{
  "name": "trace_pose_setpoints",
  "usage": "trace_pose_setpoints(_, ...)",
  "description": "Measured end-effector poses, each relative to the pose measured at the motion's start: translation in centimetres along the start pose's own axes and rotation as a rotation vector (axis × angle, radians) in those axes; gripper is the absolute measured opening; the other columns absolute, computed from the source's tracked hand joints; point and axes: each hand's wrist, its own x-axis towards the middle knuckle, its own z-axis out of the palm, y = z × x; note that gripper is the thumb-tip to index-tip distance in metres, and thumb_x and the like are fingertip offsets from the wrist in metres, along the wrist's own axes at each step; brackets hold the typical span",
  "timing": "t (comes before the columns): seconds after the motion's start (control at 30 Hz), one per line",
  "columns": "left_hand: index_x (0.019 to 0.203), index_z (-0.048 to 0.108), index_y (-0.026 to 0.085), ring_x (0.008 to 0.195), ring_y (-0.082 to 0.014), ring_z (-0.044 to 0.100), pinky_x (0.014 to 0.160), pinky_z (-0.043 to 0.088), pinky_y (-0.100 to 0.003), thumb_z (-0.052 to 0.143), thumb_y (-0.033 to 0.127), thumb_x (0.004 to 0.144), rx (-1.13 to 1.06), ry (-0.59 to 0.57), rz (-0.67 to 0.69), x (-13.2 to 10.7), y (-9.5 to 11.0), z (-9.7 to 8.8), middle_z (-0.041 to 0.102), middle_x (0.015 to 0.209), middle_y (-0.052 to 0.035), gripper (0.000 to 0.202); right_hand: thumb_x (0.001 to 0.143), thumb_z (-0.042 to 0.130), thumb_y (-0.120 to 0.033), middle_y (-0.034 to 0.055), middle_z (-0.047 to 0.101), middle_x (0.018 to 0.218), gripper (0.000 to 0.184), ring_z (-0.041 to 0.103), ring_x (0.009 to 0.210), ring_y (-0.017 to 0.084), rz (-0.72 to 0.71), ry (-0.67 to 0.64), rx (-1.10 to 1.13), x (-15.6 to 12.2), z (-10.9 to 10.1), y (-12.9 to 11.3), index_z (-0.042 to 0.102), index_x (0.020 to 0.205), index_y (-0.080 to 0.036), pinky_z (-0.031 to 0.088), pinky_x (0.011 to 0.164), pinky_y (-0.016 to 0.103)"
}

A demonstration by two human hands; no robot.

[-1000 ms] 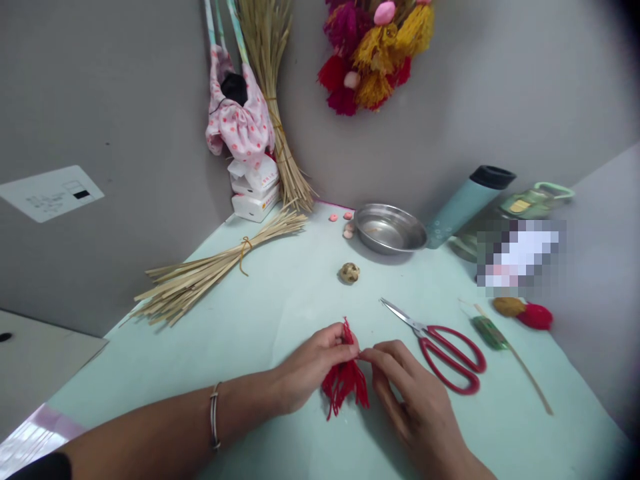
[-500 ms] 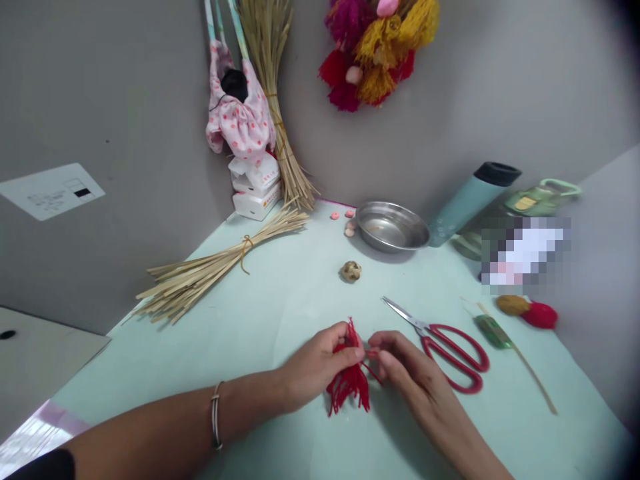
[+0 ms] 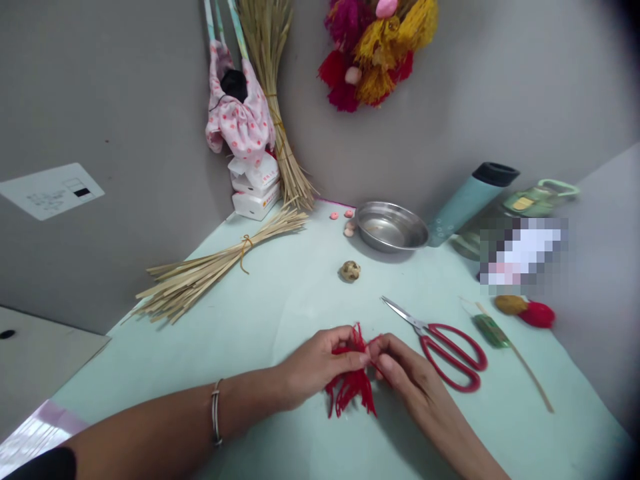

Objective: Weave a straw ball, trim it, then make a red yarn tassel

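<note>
A red yarn tassel hangs from the pinch of my left hand, its loose strands fanning out below my thumb and a short tuft poking up above my fingers. Close against its right side, my right hand is closed with thumb and forefinger on a red yarn strand by the tassel's neck. The fingertips of both hands nearly meet there, and the exact wrap of the strand is hidden. Red-handled scissors lie just right of my right hand, pointing up and left.
A small brown woven ball lies beyond my hands, before a steel bowl. A straw bundle lies to the left. Yarn skeins, a green spool with a stick and a teal tumbler are at the right.
My right hand has moved slightly left and closer to my left hand, bringing the yarn strand in against the tassel. The tassel's top tuft has shifted a little to the right.
</note>
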Motion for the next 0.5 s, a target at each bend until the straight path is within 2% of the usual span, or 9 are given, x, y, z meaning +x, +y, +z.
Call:
trace_pose_setpoints(0.07,0.085,0.059,0.015,0.061,-0.0067,0.049,0.06,0.037,-0.02,0.074,0.042,0.077,0.0,0.038,-0.002,0.03,0.02,-0.04,0.056,0.074,0.0019,0.032,0.094,0.045,-0.055,-0.0034,0.041,0.067,0.04,0.038,0.065,0.015,0.027,-0.052,-0.006,0.15,0.0,0.02,0.048,0.073,-0.021,0.031,0.06,0.028)
trace_pose_setpoints(0.13,0.084,0.058,0.015,0.058,-0.0064,0.047,0.058,0.036,-0.02,0.074,0.043,0.077,0.009,0.061,-0.004,0.01,0.12,-0.05,0.054,0.071,0.0029,0.033,0.094,0.045,-0.056,-0.0043,0.038,0.065,0.042,0.035,0.062,0.014,0.041,-0.033,-0.015,0.28,-0.04,0.02,0.046,0.069,-0.021,0.029,0.058,0.028)
trace_pose_setpoints(0.3,0.084,0.057,0.015,0.056,-0.0056,0.046,0.057,0.035,-0.021,0.073,0.042,0.078,0.015,0.07,-0.007,-0.07,0.32,0.03,0.053,0.07,0.0034,0.032,0.095,0.043,-0.056,-0.0035,0.045,0.069,0.038,0.041,0.065,0.016,0.032,0.053,0.007,0.33,-0.16,-0.05,0.052,0.085,-0.021,0.033,0.061,0.028)
trace_pose_setpoints(0.4,0.084,0.057,0.015,0.059,-0.0061,0.047,0.059,0.036,-0.021,0.072,0.041,0.079,0.034,0.066,0.023,-0.09,0.16,0.05,0.055,0.073,0.0022,0.031,0.097,0.038,-0.057,-0.004,0.041,0.068,0.04,0.039,0.065,0.015,0.047,-0.029,0.007,0.32,-0.02,-0.1,0.048,0.079,-0.022,0.031,0.061,0.028)
trace_pose_setpoints(0.5,0.083,0.056,0.015,0.058,-0.0059,0.046,0.059,0.037,-0.021,0.071,0.042,0.08,0.049,0.059,0.045,-0.1,-0.11,0.03,0.054,0.072,0.0031,0.031,0.094,0.044,-0.059,-0.0051,0.034,0.065,0.045,0.032,0.061,0.014,0.08,-0.067,0.002,0.38,0.2,-0.12,0.042,0.068,-0.022,0.027,0.056,0.028)
